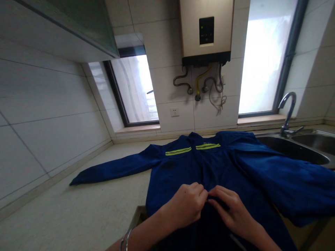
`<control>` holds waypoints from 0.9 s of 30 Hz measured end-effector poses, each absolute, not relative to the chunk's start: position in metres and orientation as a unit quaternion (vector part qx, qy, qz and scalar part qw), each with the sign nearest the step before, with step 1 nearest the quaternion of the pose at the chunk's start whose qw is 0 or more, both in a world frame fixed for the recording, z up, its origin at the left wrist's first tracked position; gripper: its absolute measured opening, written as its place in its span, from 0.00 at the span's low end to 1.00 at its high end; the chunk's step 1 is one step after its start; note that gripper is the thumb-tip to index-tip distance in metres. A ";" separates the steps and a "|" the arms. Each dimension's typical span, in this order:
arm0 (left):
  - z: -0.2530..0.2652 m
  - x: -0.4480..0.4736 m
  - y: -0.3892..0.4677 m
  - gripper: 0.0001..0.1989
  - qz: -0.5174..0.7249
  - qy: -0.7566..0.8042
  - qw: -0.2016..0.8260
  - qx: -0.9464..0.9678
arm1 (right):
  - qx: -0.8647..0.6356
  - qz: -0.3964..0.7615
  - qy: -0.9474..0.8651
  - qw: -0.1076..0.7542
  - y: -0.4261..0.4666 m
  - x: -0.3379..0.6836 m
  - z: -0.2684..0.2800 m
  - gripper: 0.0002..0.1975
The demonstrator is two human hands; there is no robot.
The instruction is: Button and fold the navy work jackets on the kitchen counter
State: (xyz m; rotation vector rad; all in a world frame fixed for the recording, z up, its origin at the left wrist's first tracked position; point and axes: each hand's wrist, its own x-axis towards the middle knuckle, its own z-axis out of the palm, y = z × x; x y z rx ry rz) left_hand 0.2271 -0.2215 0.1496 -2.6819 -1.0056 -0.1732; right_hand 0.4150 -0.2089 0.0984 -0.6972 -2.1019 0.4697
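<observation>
A dark blue work jacket [172,177] with yellow-green and grey reflective strips on the chest lies spread front side up on the counter. One sleeve stretches out to the left, and the other drapes to the right past the sink's front edge. Low on the jacket's front opening, my left hand [192,200] is closed, its fingertips pinching the front edge. Right against it, my right hand [229,205] also pinches the jacket's edge between thumb and fingers. Whether a button or a zip lies between the fingertips is hidden.
The pale counter [104,205] runs along the tiled wall. At the right is a steel double sink [311,157] with a chrome faucet [288,111]. A water heater [206,31] with hoses hangs above, and a green cabinet [86,24] overhangs the upper left.
</observation>
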 end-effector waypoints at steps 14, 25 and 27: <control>0.153 0.220 -0.204 0.04 -0.144 -0.387 -0.098 -0.905 | -0.407 0.326 -0.746 0.413 -0.204 0.410 0.092 0.12; 0.140 0.198 -0.162 0.18 -0.150 -0.338 -0.503 -0.781 | -0.323 0.516 -0.727 0.318 -0.189 0.428 0.093 0.23; 0.129 0.184 -0.132 0.20 -0.167 -0.375 -0.514 -0.753 | -0.245 0.576 -0.741 0.244 -0.177 0.435 0.107 0.23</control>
